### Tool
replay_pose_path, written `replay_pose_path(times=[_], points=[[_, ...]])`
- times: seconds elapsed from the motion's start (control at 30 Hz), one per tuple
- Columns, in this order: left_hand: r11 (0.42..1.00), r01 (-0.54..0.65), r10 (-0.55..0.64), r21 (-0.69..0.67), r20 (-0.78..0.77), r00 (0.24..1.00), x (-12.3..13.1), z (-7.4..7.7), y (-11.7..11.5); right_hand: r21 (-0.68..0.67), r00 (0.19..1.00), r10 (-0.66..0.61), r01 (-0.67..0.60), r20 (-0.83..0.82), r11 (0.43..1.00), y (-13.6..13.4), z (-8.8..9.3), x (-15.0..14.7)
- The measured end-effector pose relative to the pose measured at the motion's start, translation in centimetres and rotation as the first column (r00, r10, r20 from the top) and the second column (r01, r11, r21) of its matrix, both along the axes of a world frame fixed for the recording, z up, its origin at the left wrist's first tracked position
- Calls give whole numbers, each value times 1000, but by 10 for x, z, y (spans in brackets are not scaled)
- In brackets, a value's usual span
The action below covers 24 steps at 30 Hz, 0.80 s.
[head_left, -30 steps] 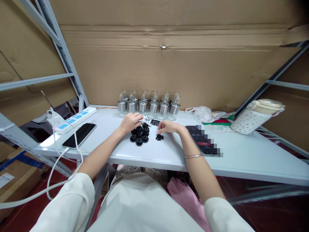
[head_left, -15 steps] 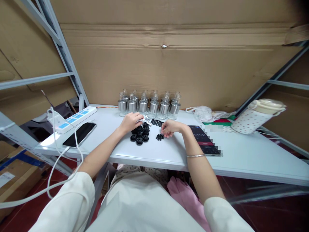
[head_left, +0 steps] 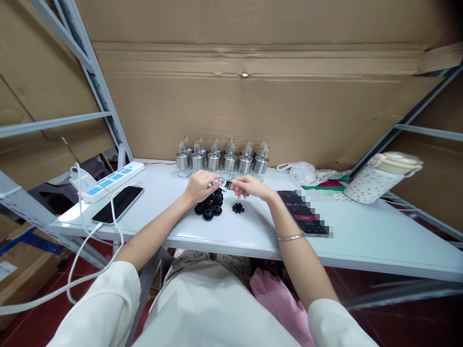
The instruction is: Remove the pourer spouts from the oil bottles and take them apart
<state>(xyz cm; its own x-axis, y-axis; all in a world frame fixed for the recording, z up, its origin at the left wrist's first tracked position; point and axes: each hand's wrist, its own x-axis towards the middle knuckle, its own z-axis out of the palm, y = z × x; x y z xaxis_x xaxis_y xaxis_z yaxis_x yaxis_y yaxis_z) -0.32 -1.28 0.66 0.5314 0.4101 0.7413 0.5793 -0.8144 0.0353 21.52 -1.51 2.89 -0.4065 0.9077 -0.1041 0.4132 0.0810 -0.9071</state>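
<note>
My left hand (head_left: pixel 200 186) is closed with its fingertips at some small shiny silver pieces (head_left: pixel 223 185); which one it grips I cannot make out. Facing it, my right hand (head_left: pixel 249 186) has thumb and fingers pinched together beside the row of small black pieces (head_left: pixel 228 185), mostly covered by the hands. Whatever sits in that pinch is too small to name. Just below the left hand lies a cluster of round black caps (head_left: pixel 208 214). A little pile of tiny black parts (head_left: pixel 238 208) rests below the right hand.
Several glass bottles with silver collars (head_left: pixel 230 163) stand in rows at the back. To the left are a power strip (head_left: pixel 115 180) and a phone (head_left: pixel 118 205). A tablet-like screen (head_left: pixel 306 217), plastic bag (head_left: pixel 304 172) and dotted jug (head_left: pixel 372 183) are at right.
My right hand has moved up and slightly left, from the tiny black parts to the silver pieces near my left hand. The left hand has stayed nearly in place.
</note>
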Motion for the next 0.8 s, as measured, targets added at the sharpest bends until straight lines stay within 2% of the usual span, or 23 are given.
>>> replay_pose_path(times=[0.1, 0.17, 0.3, 0.4, 0.47, 0.53, 0.6, 0.67, 0.73, 0.8], points=[[999, 44, -44, 0, 99, 994, 13, 1, -8, -4, 941, 143, -151, -307, 988, -6, 0, -15], [997, 76, -74, -9, 137, 988, 20, -1, -10, -18, 890, 147, -171, -432, 985, -9, -3, -23], [990, 141, -139, -11, 119, 983, 24, -7, -8, -53, 853, 80, -125, -516, 991, -10, -8, -31], [990, 136, -133, -25, 83, 988, 24, -5, -4, -73, 820, 65, -129, -569, 989, -11, -6, -36], [994, 106, -103, -32, 67, 992, 25, 1, -1, -95, 785, -13, -58, -619, 994, -12, -4, -41], [997, 71, -70, -9, 76, 995, 27, 8, 3, -109, 754, -155, 111, -638, 988, -11, -1, -48], [999, 30, -34, 42, 100, 994, 29, 15, 8, -103, 715, -298, 304, -633, 947, -8, 1, -56], [996, -26, 17, 90, 99, 995, 29, 18, 15, -93, 682, -384, 423, -622, 902, -2, 2, -60], [988, -77, 68, 137, 67, 995, 28, 17, 21, -107, 686, -412, 442, -599, 891, 5, 2, -61], [977, -105, 102, 185, 25, 994, 24, 14, 27, -150, 735, -391, 374, -554, 915, 11, 1, -57]])
